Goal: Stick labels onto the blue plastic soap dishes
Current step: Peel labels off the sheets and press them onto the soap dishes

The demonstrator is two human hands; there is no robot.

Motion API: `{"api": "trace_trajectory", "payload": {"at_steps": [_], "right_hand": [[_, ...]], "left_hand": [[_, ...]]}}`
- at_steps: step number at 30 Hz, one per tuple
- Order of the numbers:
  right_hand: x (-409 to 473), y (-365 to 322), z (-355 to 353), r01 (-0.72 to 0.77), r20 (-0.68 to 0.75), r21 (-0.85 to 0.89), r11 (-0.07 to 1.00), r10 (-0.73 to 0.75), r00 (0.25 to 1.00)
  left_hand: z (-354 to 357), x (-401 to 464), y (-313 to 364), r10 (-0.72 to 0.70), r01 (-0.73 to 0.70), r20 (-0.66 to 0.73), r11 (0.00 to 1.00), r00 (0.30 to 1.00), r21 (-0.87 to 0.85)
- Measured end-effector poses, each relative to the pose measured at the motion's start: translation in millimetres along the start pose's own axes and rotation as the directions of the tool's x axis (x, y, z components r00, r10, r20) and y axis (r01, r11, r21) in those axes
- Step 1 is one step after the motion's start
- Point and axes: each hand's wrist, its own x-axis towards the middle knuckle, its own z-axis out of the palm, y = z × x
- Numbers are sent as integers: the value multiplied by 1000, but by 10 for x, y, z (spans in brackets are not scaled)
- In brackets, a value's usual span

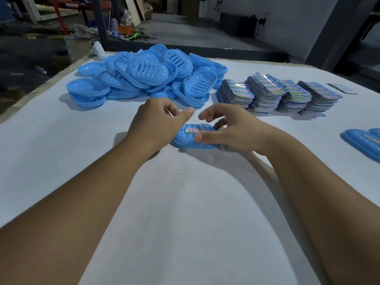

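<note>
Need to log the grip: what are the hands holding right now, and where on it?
Both hold one blue plastic soap dish on the table: left hand at its left end, right hand at its right end, fingers by the label.

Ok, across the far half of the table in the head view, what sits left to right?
Heap of blue soap dishes → label stacks → small grey strip. Labelled dishes lie nearer, at the right edge.

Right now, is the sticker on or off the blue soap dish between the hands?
On: the label lies across the blue plastic soap dish.
</note>
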Motion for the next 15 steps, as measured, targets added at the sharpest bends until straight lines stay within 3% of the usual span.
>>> {"api": "trace_trajectory", "payload": {"at_steps": [2, 4, 9, 12, 15], "right_hand": [[-36, -5, 42, 20, 79, -46, 999, -16, 997], [-59, -18, 78, 44, 67, -105, 993, -37, 997], [-229, 32, -64, 17, -143, -326, 945, -67, 987], [-471, 213, -320, -94, -307, -381, 920, -30, 951], [-773, 471, -643, -307, -465, -459, 834, 69, 882]], "left_hand": [[12, 20, -12, 18, -27, -75, 991, 997, -132], [11, 26, -6, 22, -45, -112, 978, 993, -202], [1, 41, -44, -65, 21, -120, 940, 991, -341], [7, 32, -67, -125, 86, -59, 891, 990, -447], [44, 95, -96, -179, 163, 27, 805, 983, -570]]}}
